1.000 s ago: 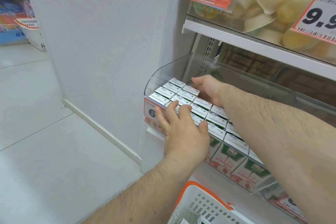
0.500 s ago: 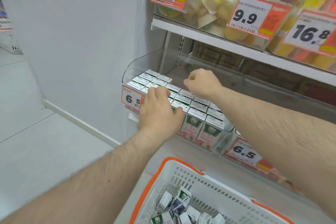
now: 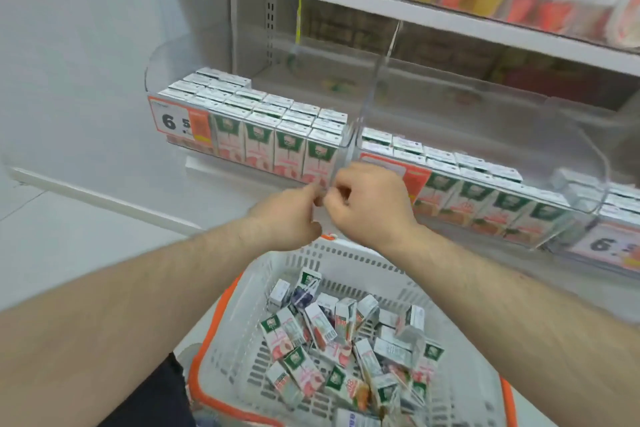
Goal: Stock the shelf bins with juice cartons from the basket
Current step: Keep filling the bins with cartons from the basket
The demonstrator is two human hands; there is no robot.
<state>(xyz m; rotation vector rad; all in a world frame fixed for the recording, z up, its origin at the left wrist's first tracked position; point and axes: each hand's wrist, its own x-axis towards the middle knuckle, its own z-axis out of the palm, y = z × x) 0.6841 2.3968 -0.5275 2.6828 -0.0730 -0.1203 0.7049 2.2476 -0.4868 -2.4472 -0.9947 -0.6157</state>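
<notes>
Juice cartons (image 3: 349, 343) lie loose in a heap in the white basket (image 3: 349, 255) with orange rim, low in my view. More cartons stand upright in rows in the left bin (image 3: 152, 61) and the right bin (image 3: 588, 152) of the shelf. My left hand (image 3: 287, 218) and right hand (image 3: 370, 201) meet above the basket's far rim, fingers curled, fingertips touching; I cannot tell whether they hold anything. Price tag (image 3: 180, 123) reads 6.5.

bins (image 3: 519, 121): clear glossy plastic | basket (image 3: 349, 258): perforated matt plastic | cartons (image 3: 287, 333): printed card
</notes>
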